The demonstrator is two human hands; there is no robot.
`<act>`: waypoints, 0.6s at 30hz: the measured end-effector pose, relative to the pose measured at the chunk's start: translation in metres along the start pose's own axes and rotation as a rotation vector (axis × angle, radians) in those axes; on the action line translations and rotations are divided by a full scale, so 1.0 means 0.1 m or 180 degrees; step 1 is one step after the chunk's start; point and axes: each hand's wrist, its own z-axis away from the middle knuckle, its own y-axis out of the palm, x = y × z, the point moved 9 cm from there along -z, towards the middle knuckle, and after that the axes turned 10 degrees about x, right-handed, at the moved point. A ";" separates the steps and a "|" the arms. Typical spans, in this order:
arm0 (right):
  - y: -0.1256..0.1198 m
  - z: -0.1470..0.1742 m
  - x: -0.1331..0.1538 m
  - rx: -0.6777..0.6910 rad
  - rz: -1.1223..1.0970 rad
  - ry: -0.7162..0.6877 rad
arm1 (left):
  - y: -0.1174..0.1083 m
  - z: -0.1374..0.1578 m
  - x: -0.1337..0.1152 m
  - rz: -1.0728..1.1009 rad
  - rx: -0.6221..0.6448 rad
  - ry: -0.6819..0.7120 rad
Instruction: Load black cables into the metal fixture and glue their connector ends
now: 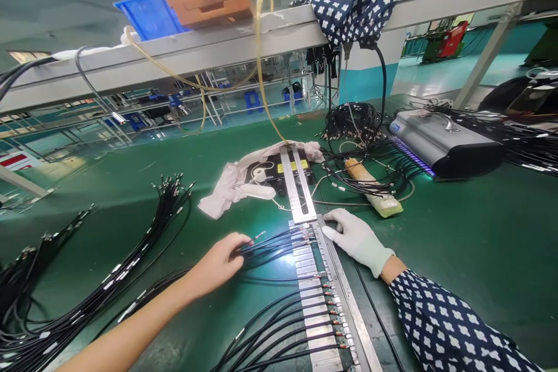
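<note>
My bare left hand (222, 261) is closed around a bundle of thin black cables (272, 245), left of a long metal clamping fixture (311, 296). The far ends of these cables lie across the fixture's upper end. My right hand (355, 241), in a white glove, has thumb and fingers at the top of the fixture's metal side bar (342, 290), gripping its edge; part of the grip is hidden. Lower down, several black cables (279, 334) lie side by side, their metal-tipped ends seated along the bar. A bright light falls on the table beside the left hand.
Cable bundles (143, 238) spread over the green table's left side. Beyond the fixture are a slotted metal plate (297, 186), a black box (279, 171) partly under pale cloth (226, 186), and a wrapped orange-yellow tube (370, 186). A grey lamp unit (444, 139) glows purple at right.
</note>
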 end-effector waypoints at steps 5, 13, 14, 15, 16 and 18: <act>-0.01 0.00 0.02 -0.0013 0.0001 0.0007 | 0.04 -0.07 0.09 0.0179 0.0005 -0.0049; -0.02 -0.03 0.07 -0.0015 0.0031 0.0045 | -0.26 -0.25 -0.47 -0.0508 -0.0913 0.0070; -0.03 -0.03 0.07 -0.0012 0.0036 0.0041 | -0.18 -0.34 -0.62 -0.0598 -0.0841 0.0163; -0.03 -0.03 0.08 -0.0008 0.0040 0.0035 | -0.07 -0.44 -0.76 -0.0667 -0.0721 0.0251; -0.03 -0.02 0.08 -0.0009 0.0041 0.0031 | 0.04 -0.52 -0.87 -0.0714 -0.0578 0.0319; -0.05 -0.01 0.09 -0.0009 0.0031 0.0025 | 0.21 -0.59 -1.01 -0.0755 -0.0353 0.0374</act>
